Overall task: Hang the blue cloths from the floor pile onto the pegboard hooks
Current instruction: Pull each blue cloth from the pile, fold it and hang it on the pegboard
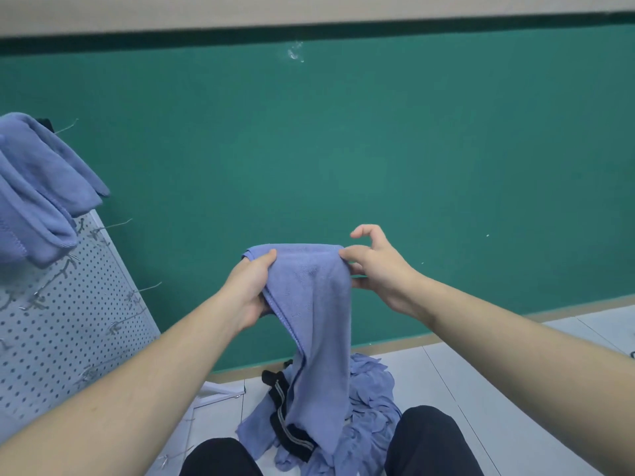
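Looks like a plain utility or storage corner indoors: bare green-painted wall (378, 149) with a tan skirting strip (395, 345), pale tiled floor (515, 389), and a white perforated pegboard (68, 321) bristling with wire hooks (147, 288), leaned at the left.

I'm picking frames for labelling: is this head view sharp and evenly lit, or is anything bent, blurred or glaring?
Head view: lighting is soft and even, no glare; the blue terry cloth and both hands are sharp; wide-angle distortion bows the beige strip above the green wall; the white perforated pegboard at the left edge looks slightly soft.
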Available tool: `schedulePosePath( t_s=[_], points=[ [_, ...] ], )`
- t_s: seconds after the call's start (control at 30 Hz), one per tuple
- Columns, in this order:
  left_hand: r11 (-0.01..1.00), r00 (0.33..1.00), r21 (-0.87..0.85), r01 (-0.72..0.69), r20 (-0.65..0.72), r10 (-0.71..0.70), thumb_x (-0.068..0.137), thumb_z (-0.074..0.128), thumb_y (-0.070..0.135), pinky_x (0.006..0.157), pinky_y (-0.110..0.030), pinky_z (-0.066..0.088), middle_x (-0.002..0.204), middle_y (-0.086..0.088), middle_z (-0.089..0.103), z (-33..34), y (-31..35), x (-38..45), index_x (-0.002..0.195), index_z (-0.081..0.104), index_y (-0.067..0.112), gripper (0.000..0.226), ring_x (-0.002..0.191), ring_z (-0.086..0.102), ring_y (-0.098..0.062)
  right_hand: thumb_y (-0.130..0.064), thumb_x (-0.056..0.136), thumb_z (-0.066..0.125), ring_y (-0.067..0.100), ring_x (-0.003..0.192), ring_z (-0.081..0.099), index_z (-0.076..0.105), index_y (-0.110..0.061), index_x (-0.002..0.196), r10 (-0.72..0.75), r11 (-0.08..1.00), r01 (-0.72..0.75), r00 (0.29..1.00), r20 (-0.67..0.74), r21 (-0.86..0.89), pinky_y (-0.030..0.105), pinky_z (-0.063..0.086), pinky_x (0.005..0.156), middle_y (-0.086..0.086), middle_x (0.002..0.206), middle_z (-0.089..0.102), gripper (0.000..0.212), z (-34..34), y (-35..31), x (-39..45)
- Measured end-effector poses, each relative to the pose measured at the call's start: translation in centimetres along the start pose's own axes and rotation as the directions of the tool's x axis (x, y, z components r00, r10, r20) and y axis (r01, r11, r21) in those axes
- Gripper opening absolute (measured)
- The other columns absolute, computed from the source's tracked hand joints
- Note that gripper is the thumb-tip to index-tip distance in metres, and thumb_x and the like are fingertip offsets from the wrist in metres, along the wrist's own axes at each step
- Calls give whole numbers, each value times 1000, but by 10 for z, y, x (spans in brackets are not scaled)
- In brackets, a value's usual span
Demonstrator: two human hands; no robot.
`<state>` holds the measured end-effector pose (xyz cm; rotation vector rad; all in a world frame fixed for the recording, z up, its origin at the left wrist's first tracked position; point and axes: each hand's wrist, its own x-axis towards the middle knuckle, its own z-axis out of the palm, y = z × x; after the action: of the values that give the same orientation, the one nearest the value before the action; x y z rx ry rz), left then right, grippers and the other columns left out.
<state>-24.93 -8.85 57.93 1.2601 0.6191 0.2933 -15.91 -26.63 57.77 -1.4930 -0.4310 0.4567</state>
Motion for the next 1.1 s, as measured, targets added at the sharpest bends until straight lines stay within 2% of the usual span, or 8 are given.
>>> schedulePosePath(
  t_s=[0.1, 0.23, 0.33, 0.53, 0.67, 0.77, 0.93, 1.1],
  points=[
    [989, 990, -48, 141, 33, -139, 102, 54, 31, 61, -35, 52, 66, -4, 72, -3, 4, -2, 95, 59, 16, 17, 56, 70, -20, -5, 95, 53, 19, 64, 44, 42, -24, 95, 27, 999, -25, 998, -59, 31, 31, 41, 62, 6, 83, 52, 22, 4, 2, 1],
    [969, 955, 107, 221, 178, -237, 96, 59, 31, 85, -38, 49, 85, 3, 71, -7, -7, -3, 91, 62, 23, 10, 84, 65, -19, -3, 96, 52, 14, 55, 46, 46, -22, 86, 19, 997, -8, 992, -123, 83, 29, 40, 58, 2, 71, 53, 22, 8, 5, 2],
    [966, 962, 209, 153, 192, -194, 95, 61, 18, 96, -42, 40, 105, 5, 68, -5, -21, -7, 104, 64, 24, 11, 94, 61, -17, -6, 94, 53, 16, 57, 42, 51, -24, 88, 41, 999, -40, 985, -166, 12, 32, 36, 61, 3, 73, 53, 20, 3, 2, 4],
    [1000, 989, 24, 7, 145, -10, 102, 52, 10, 62, -31, 54, 98, -3, 70, 8, -14, -1, 117, 57, 22, 20, 78, 68, -18, -20, 95, 63, 21, 75, 48, 50, -25, 96, 222, 975, -221, 974, -52, 24, 30, 41, 61, 4, 85, 54, 14, 0, -1, 3],
    [996, 986, -77, 33, 165, -20, 103, 49, 8, 58, -31, 56, 103, -7, 70, 13, -6, 2, 119, 58, 20, 21, 78, 70, -19, -15, 88, 70, 22, 84, 57, 49, -32, 122, 291, 956, -284, 945, 152, -66, 38, 53, 85, 5, 89, 60, 43, -3, 8, -5],
    [1000, 989, -26, 1, 145, 3, 104, 44, 6, 59, -29, 55, 104, -9, 68, 6, -3, 4, 113, 57, 14, 18, 78, 68, -18, -5, 86, 65, 23, 89, 58, 49, -33, 128, 201, 966, -181, 975, 98, -183, 47, 53, 99, 8, 96, 62, 53, -3, 15, -4],
    [918, 992, 380, -114, -10, 127, 104, 42, 18, 61, -27, 48, 89, -2, 65, -9, 4, 0, 97, 57, 26, 18, 68, 57, -18, -1, 93, 54, 21, 74, 49, 40, -33, 127, 50, 993, -42, 996, 72, -109, 33, 53, 67, 9, 89, 56, 49, 4, 7, -3],
    [909, 995, 410, -72, -33, 94, 105, 44, 21, 59, -28, 51, 94, -3, 66, -10, 10, -1, 97, 59, 22, 16, 72, 58, -19, -7, 94, 57, 16, 58, 41, 48, -32, 122, 78, 977, -73, 997, 15, -200, 28, 35, 55, 2, 68, 49, 39, 10, 9, -2]
  ],
)
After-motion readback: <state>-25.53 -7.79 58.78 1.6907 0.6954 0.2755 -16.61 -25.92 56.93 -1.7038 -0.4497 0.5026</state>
